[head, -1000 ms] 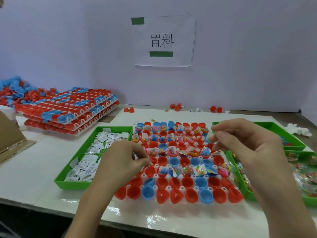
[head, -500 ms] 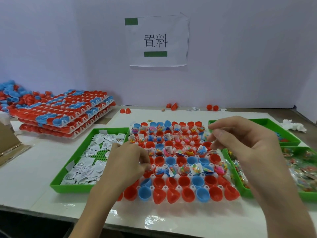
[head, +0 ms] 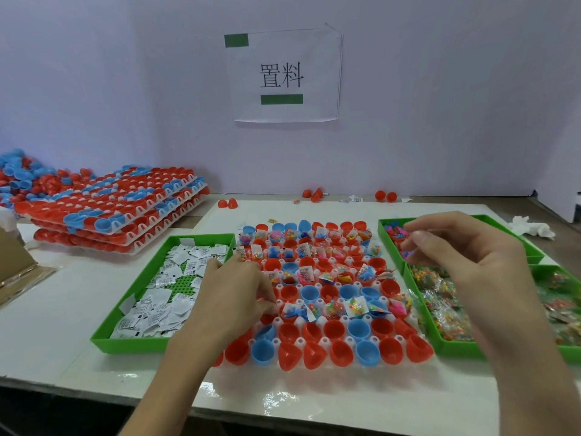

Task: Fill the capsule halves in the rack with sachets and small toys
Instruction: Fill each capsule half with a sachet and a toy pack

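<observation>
- Rack (head: 300, 341) of white plastic sits mid-table before us, its cups holding red and blue capsule halves (head: 358, 328).
- We note that the two nearest rows of halves are empty. The row behind them carries small toys (head: 356, 306) and packets, the next row is mostly bare, and the far rows look filled.
- White sachets (head: 163, 297) lie loose in a green tray (head: 132, 344) just beside the rack on its left.
- The left hand (head: 232, 297) hovers over the rack's left edge, fingers curled in and tips drawn together. We cannot tell whether anything is pinched there.
- The right hand (head: 465, 262) is raised over the right side, fingers curled, with thumb and forefinger tips close above the far green tray (head: 390, 247). We cannot tell whether it holds anything.
- The near green tray (head: 456, 349), at the rack's right, holds clear bags of coloured beads.
- Stacked racks (head: 110, 212) of halves stand at far left.
- A paper sign (head: 283, 77) hangs on the wall, with loose red halves (head: 385, 196) below it.
</observation>
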Demonstrator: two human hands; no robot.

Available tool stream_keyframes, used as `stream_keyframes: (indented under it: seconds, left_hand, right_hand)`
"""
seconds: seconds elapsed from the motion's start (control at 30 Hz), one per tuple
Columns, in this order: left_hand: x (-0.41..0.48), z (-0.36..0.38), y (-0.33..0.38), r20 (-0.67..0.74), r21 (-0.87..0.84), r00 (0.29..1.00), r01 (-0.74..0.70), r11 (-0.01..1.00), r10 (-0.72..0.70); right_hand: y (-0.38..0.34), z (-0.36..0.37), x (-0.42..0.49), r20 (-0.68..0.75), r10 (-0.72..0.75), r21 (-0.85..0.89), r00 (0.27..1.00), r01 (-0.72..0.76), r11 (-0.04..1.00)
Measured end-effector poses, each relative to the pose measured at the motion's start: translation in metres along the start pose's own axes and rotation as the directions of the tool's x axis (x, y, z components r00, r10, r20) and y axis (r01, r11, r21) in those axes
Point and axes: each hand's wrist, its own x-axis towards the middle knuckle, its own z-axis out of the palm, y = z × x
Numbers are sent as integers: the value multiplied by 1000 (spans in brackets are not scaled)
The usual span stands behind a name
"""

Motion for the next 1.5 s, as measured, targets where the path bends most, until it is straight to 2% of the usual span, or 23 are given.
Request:
stream_keyframes:
  seconds: [0.13,0.2,0.27,0.33,0.37,0.43,0.47,0.53,0.57,0.7,0.8,0.93,1.0,1.07,1.33,1.5]
  left_hand:
    - [-6,-1,-9,-20,-105,1000,-2,995,0]
    - [-8,-3,-16,-44,-282,999,-27,959,15]
    - [-9,-7,-24,-80,-445,997,-40,895,5]
    - [-8,-11,-39,-162,-499,983,-10,867,-82]
    - [-6,-10,-50,-203,-472,969,30,881,-142]
    - [-2,-6,-76,-188,-293,943,212,932,-274]
    - [-2,-3,-88,-114,-210,936,306,929,-334]
    - [-4,5,-105,60,-230,912,408,884,-405]
    - [-5,8,-110,95,-279,908,418,864,-409]
    - [-7,11,-115,52,-387,915,387,837,-399]
    - [-7,15,-119,26,-409,921,365,836,-389]
    - [-6,18,-120,146,-253,934,354,901,-326]
    - [-4,18,-120,182,-152,942,309,939,-281]
    - [-3,20,-121,195,-131,949,277,952,-249]
    - [-7,16,-120,172,-399,970,231,888,-175]
    - [-8,14,-119,147,-452,978,202,869,-150]
  right_hand:
    - [35,-28,10,-181,120,-246,976,-163,955]
    - [58,-37,13,-148,252,-410,956,-291,864]
    - [78,-37,13,-72,421,-550,904,-388,739]
    - [91,-33,14,-53,461,-666,886,-376,645]
    - [94,-32,16,-52,451,-680,891,-362,638]
    - [97,-30,17,-59,442,-660,895,-367,655]
    - [98,-30,17,-74,437,-647,896,-377,662]
    - [99,-30,17,-111,421,-627,900,-392,673]
    - [99,-29,17,-126,414,-620,901,-397,676]
    - [97,-27,16,-155,410,-595,899,-417,688]
    - [95,-25,15,-112,422,-643,899,-390,659]
    - [93,-26,12,1,391,-722,920,-270,637]
    - [94,-27,12,-21,381,-661,924,-299,688]
    - [96,-28,13,-68,362,-591,930,-330,736]
    - [106,-30,17,-161,309,-517,937,-347,783]
    - [103,-30,14,-215,265,-463,940,-337,820]
